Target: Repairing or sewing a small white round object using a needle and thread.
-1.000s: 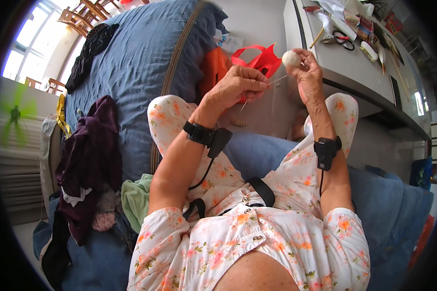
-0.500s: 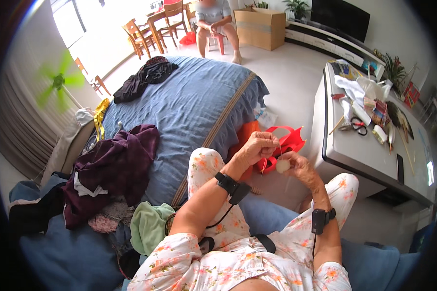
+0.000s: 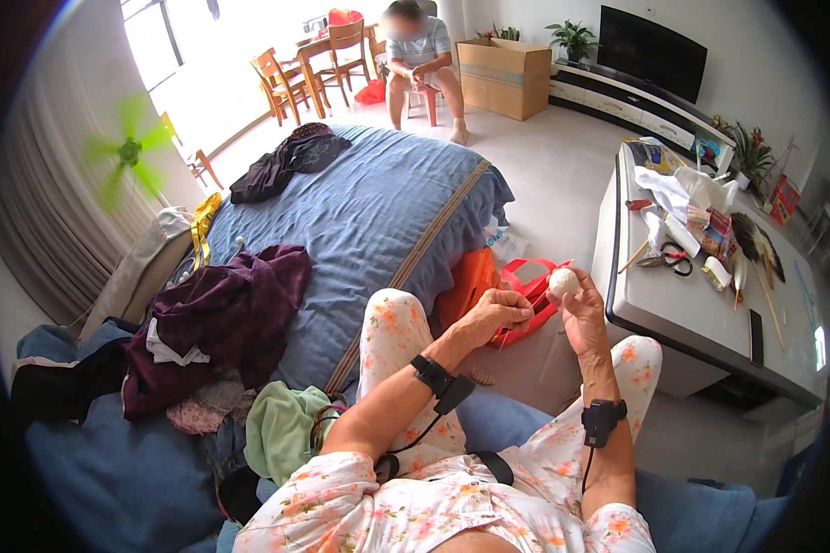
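In my right hand (image 3: pixel 583 318), raised in front of my knees, a small pale ball of thread (image 3: pixel 563 284) is held between thumb and fingers. My left hand (image 3: pixel 500 315) is closed in a pinch just left of it and slightly lower. A fine thread seems to be in that pinch, though it is too thin to follow clearly. Behind both hands are a red bag (image 3: pixel 528 273) with loop handles and an orange bag (image 3: pixel 464 288) on the floor.
A blue-covered table (image 3: pixel 378 194) carries dark clothes (image 3: pixel 290 161) and a purple garment (image 3: pixel 235 300). To the right, a white low table (image 3: pixel 650 286) holds scissors (image 3: pixel 679 261), feathers and packages. A green fan (image 3: pixel 131 152) stands left. Across the room a person (image 3: pixel 420 60) sits on a stool.
My right hand has risen and moved right with the ball, turning it upward. My left hand has dropped lower, and the two hands are farther apart. The view has tilted slightly.
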A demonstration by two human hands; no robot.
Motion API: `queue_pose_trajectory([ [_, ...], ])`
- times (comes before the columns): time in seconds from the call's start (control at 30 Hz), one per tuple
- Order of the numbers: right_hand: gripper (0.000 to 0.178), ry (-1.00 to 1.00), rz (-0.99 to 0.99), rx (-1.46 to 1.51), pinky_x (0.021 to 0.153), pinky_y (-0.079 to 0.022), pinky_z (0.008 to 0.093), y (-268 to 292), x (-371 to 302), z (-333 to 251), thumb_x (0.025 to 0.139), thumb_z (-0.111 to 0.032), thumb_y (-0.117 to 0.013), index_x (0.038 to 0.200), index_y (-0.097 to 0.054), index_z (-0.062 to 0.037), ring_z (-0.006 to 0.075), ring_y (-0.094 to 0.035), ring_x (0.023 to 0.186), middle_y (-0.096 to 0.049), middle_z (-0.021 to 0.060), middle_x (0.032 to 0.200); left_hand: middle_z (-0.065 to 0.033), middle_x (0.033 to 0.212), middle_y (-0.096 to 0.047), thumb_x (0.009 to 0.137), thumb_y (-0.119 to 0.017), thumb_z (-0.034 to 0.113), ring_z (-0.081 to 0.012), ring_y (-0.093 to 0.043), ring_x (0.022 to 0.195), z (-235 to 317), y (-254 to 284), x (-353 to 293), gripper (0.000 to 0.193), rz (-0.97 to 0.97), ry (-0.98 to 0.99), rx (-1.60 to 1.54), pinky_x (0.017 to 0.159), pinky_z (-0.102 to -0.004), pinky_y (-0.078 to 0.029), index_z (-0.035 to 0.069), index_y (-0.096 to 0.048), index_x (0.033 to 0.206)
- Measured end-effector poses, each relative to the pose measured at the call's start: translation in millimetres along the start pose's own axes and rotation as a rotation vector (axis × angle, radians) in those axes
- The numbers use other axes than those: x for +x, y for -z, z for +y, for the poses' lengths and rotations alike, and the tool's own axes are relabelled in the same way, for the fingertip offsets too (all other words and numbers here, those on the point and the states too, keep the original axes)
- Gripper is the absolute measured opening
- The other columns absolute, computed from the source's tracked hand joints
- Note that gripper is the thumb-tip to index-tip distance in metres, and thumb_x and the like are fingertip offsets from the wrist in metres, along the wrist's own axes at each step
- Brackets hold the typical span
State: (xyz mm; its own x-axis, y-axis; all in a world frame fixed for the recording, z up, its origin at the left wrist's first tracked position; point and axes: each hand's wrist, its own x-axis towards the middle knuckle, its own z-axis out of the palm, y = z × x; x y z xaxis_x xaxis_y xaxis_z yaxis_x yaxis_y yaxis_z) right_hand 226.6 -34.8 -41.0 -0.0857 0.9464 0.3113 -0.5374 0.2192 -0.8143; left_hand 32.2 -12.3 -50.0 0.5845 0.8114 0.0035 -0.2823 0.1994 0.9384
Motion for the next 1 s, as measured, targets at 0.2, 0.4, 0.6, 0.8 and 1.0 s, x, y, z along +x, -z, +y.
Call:
queue_pose_trajectory([
  [0.2,0.037,-0.009,0.184,0.291,0.081,-0.054,0.0337,-8.3,7.4,-4.9,0.084,0.000,-0.057,0.120,-0.048,-0.0020,0.0284,-0.060,0.102,-0.058,0.0137,0.106,-0.0079,0.073,-0.063,0.086,-0.061,0.004,-0.0129,-0.057,0.062,-4.8,-7.7,-15.1,0.009,-0.028,0.029,-0.121,0.057,-0.0234,-0.045,-0.003,-0.064,0.090],
  [0.4,0.046,-0.105,0.141,0.218,0.063,-0.049,0.0264,5.3,13.6,4.9,0.073,0.002,-0.055,0.118,-0.046,0.0028,0.0228,-0.062,0.082,-0.058,0.0107,0.097,-0.0075,0.070,-0.062,0.086,-0.062,0.006,-0.0127,-0.055,0.057,0.4,-11.9,-19.6,0.010,-0.072,-0.004,-0.196,0.052,-0.0234,-0.041,-0.003,-0.065,0.090],
  [0.6,0.040,-0.057,0.096,-0.420,0.064,-0.042,0.0184,-7.7,2.9,11.0,0.081,-0.010,-0.071,0.117,-0.052,-0.0065,0.0043,-0.048,0.075,-0.053,-0.0026,0.090,-0.0048,0.067,-0.059,0.085,-0.063,0.005,-0.0082,-0.048,0.050,2.3,-1.9,-19.8,0.009,-0.038,-0.032,-0.314,0.047,-0.0219,-0.035,-0.003,-0.065,0.089],
  [0.8,0.037,-0.144,0.238,-0.355,0.060,-0.043,0.0184,9.4,2.9,18.8,0.080,0.000,-0.067,0.115,-0.055,-0.0064,0.0042,-0.050,0.074,-0.053,-0.0028,0.088,-0.0027,0.064,-0.055,0.083,-0.064,0.002,-0.0063,-0.041,0.048,-3.2,8.1,-13.3,0.008,-0.124,0.057,-0.289,0.043,-0.0213,-0.029,-0.005,-0.064,0.085],
  [1.0,0.042,-0.072,0.322,-0.374,0.070,-0.046,0.0201,10.6,2.1,23.8,0.074,0.005,-0.069,0.113,-0.061,-0.0068,0.0077,-0.052,0.080,-0.055,-0.0012,0.091,-0.0021,0.061,-0.052,0.082,-0.064,0.003,-0.0065,-0.039,0.046,0.1,-0.9,-14.5,0.009,-0.165,0.085,-0.211,0.042,-0.0212,-0.028,-0.006,-0.064,0.083],
])
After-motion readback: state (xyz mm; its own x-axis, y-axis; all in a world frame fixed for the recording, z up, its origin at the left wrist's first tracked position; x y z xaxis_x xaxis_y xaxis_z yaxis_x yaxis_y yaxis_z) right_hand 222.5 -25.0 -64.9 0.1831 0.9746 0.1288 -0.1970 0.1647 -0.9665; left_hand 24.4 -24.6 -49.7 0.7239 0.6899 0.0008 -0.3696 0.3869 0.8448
